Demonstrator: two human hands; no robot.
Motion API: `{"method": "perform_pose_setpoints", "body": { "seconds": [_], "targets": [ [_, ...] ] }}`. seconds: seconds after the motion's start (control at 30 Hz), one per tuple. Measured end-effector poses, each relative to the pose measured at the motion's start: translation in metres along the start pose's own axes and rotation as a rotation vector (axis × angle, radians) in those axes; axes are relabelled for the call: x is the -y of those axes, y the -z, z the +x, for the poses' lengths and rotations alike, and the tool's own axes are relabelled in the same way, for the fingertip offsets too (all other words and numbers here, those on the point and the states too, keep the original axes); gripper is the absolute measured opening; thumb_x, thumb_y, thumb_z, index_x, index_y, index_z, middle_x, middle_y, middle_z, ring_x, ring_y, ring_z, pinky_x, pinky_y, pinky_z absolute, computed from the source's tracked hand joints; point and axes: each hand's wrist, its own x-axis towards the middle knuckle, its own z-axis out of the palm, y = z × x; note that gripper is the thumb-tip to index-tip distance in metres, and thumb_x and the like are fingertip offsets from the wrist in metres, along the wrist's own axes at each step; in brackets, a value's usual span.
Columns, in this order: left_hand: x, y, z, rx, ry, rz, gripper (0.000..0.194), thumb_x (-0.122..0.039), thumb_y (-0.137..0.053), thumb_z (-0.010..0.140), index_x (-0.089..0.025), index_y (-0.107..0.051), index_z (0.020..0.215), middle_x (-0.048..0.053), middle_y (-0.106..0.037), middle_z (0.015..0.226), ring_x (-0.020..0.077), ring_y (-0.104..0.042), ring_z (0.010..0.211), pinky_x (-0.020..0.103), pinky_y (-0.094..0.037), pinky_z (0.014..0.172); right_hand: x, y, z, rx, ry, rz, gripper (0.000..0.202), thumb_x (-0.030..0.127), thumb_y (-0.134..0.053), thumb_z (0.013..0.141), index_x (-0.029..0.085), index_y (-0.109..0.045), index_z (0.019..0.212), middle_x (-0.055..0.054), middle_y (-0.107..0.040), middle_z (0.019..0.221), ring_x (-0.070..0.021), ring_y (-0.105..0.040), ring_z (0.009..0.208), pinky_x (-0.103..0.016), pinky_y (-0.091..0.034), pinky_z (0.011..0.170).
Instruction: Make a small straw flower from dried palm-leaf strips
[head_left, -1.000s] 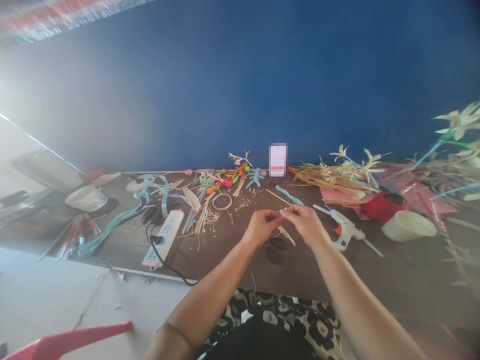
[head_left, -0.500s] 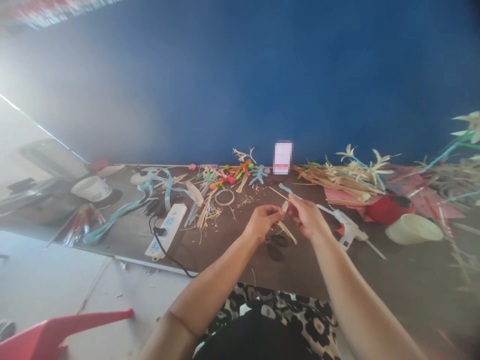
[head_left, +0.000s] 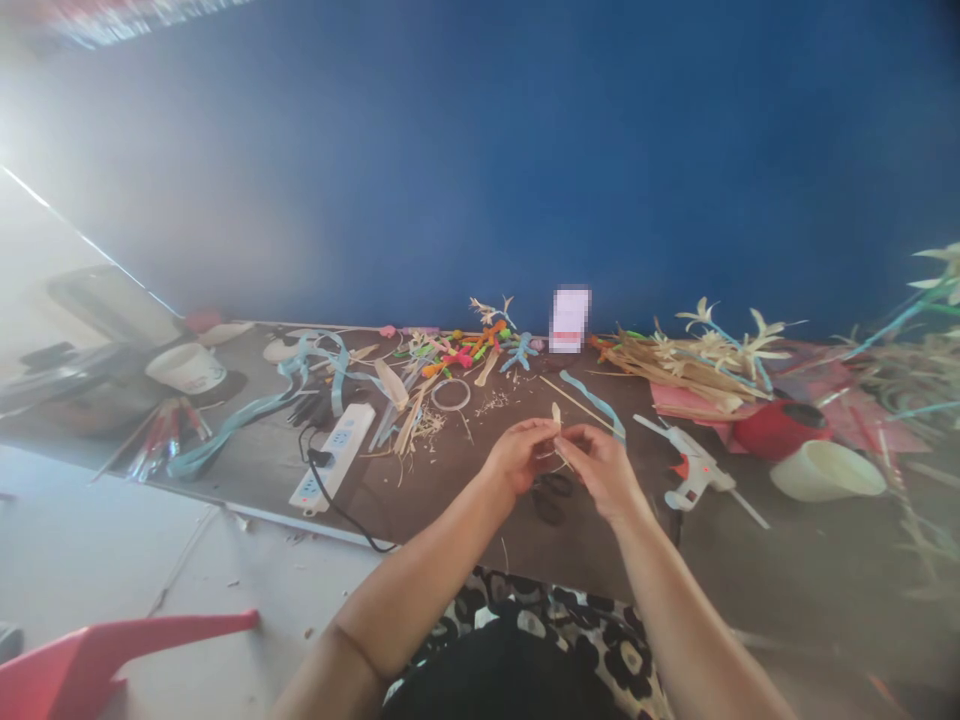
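Pale strip (head_left: pixel 556 411) between left grip (head_left: pixel 517 460) and right grip (head_left: pixel 602 468), tip above.

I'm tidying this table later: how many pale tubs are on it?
2. The left tub sits farther left than the power strip; the right tub is to the right of the glue gun. Others may be hidden behind things.

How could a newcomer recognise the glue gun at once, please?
On the dark table, find the person's right hand. The glue gun lies to the right of it. Unlike the pale cup farther right, it is a white pistol shape with an orange trigger.
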Motion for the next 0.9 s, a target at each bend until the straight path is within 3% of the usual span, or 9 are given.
{"method": "perform_pose_setpoints", "body": {
  "seconds": [0.1,0.37,0.57,0.67,0.77,0.9],
  "targets": [
    [0.003,0.002,-0.001,-0.003,0.008,0.000,0.021,-0.024,-0.067,0.053,-0.015,-0.056,0.068,-0.004,-0.050,0.060,0.0062,-0.047,0.053,0.019,-0.034,0.048,-0.005,-0.001,-0.001,0.011,0.010,-0.036,0.029,0.045,-0.058,0.059,0.017,-0.059,0.062,0.003,-0.048,0.043,-0.0092,-0.040,0.038,-0.022,-0.028,0.038],
    [0.004,0.008,-0.001,-0.039,-0.065,0.130,0.017,-0.023,-0.065,0.055,-0.013,-0.056,0.065,-0.003,-0.050,0.055,0.0043,-0.040,0.047,0.017,-0.022,0.039,-0.022,0.004,-0.007,0.099,-0.106,0.019,0.017,0.032,-0.057,0.064,0.016,-0.055,0.060,0.007,-0.039,0.040,-0.0046,-0.029,0.035,-0.018,-0.020,0.036],
    [0.011,0.013,0.001,-0.002,0.096,-0.067,0.015,-0.018,-0.065,0.055,-0.012,-0.054,0.063,-0.003,-0.050,0.055,0.0036,-0.043,0.046,0.015,-0.024,0.037,-0.028,0.005,-0.011,0.208,-0.229,0.200,0.019,0.034,-0.055,0.066,0.018,-0.048,0.059,0.010,-0.032,0.038,-0.0041,-0.025,0.033,-0.017,-0.017,0.034],
    [0.010,0.018,0.001,-0.096,0.031,-0.075,0.016,-0.020,-0.065,0.056,-0.013,-0.055,0.066,-0.003,-0.051,0.056,0.0032,-0.043,0.045,0.014,-0.024,0.036,-0.034,0.009,-0.015,0.179,-0.144,-0.066,0.018,0.035,-0.052,0.068,0.017,-0.053,0.064,0.005,-0.043,0.045,-0.0066,-0.036,0.037,-0.019,-0.024,0.037],
    [0.006,0.025,-0.001,-0.198,-0.088,-0.020,0.018,-0.024,-0.066,0.057,-0.014,-0.056,0.068,-0.001,-0.056,0.063,0.0036,-0.045,0.046,0.014,-0.026,0.037,-0.038,0.011,-0.024,0.157,0.032,-0.491,0.015,0.031,-0.052,0.068,0.019,-0.058,0.076,0.000,-0.057,0.067,-0.0129,-0.051,0.056,-0.023,-0.036,0.051],
    [0.003,0.032,-0.006,-0.233,-0.101,-0.004,0.022,-0.027,-0.067,0.056,-0.015,-0.056,0.070,0.000,-0.058,0.066,0.0045,-0.049,0.049,0.014,-0.029,0.037,-0.044,0.004,-0.039,0.165,0.188,-0.931,0.023,0.028,-0.053,0.068,0.022,-0.055,0.091,-0.004,-0.056,0.092,-0.0185,-0.055,0.075,-0.026,-0.038,0.060]
  ]
}}
